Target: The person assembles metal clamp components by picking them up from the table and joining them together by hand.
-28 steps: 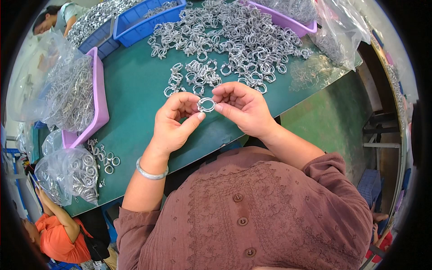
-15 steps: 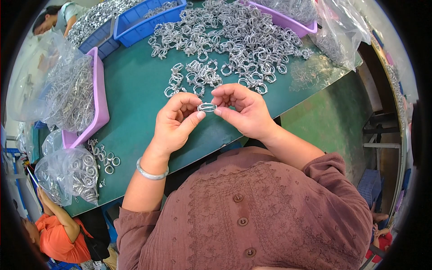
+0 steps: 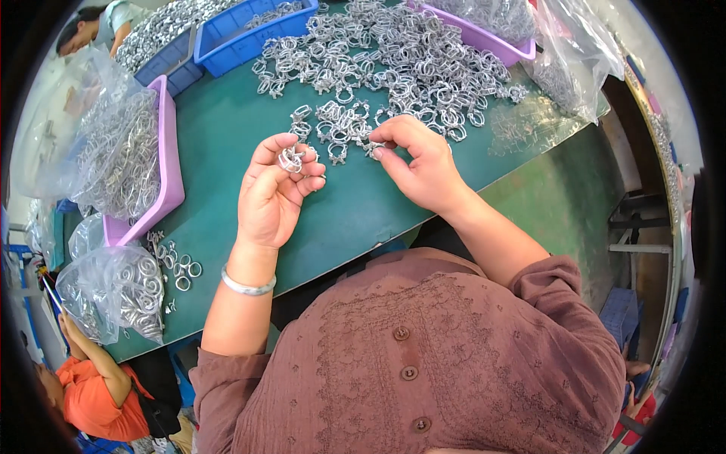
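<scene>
Palm up, my left hand (image 3: 274, 189) holds a silver metal ring (image 3: 290, 159) between thumb and fingers. Something small and silvery shows by its lower fingertips, too little to name. My right hand (image 3: 423, 163) reaches to the near edge of a small cluster of rings (image 3: 344, 121), thumb and forefinger pinched on another silver metal ring (image 3: 373, 147), mostly hidden by the fingers. Behind the cluster spreads a large heap of similar rings (image 3: 393, 53), many with small knobs on the band.
A purple bin (image 3: 170, 166) of bagged metal parts stands at left, a clear bag (image 3: 140, 291) before it. Blue bins (image 3: 249, 41) and another purple bin (image 3: 484, 44) line the back of the green table (image 3: 219, 144). Co-workers sit at far left and lower left.
My hands have drawn apart from the ring they both held. The left moved left and turned palm up; the right moved a little up and right, to the loose rings.
</scene>
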{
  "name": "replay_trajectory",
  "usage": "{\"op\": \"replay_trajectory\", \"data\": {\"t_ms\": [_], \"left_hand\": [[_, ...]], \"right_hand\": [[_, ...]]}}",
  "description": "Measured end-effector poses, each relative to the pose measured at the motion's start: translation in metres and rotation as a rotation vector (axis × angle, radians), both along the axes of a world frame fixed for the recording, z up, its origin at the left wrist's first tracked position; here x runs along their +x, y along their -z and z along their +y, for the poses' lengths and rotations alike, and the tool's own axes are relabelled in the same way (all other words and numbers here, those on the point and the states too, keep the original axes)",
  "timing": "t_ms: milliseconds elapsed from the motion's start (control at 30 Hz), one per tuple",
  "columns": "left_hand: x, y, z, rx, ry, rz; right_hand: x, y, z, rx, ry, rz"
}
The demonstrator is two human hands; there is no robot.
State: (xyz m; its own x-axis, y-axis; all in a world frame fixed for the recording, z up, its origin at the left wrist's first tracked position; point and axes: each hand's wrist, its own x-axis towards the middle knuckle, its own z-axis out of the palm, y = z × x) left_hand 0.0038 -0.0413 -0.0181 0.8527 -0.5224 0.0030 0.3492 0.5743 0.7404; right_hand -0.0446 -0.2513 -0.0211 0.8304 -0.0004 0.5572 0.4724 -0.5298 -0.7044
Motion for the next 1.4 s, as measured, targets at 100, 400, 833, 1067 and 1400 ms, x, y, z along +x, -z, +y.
{"op": "replay_trajectory", "data": {"t_ms": [100,400,833,1067,1400], "left_hand": [[0.001,-0.001,0.0,-0.033,0.005,0.03],[0.006,0.007,0.008,-0.065,0.041,0.016],[-0.01,-0.002,-0.006,0.441,-0.061,-0.212],[-0.014,-0.001,-0.01,0.489,-0.038,-0.332],[-0.015,-0.002,-0.008,0.489,-0.023,-0.338]], "right_hand": [[0.006,0.0,0.002,-0.22,0.031,-0.093],[0.021,-0.003,0.02,-0.773,0.043,-0.081],[0.014,-0.015,0.007,-0.117,-0.261,0.024],[0.006,-0.015,0.015,0.009,-0.338,0.053],[0.001,-0.012,0.017,0.218,-0.355,0.308]]}}
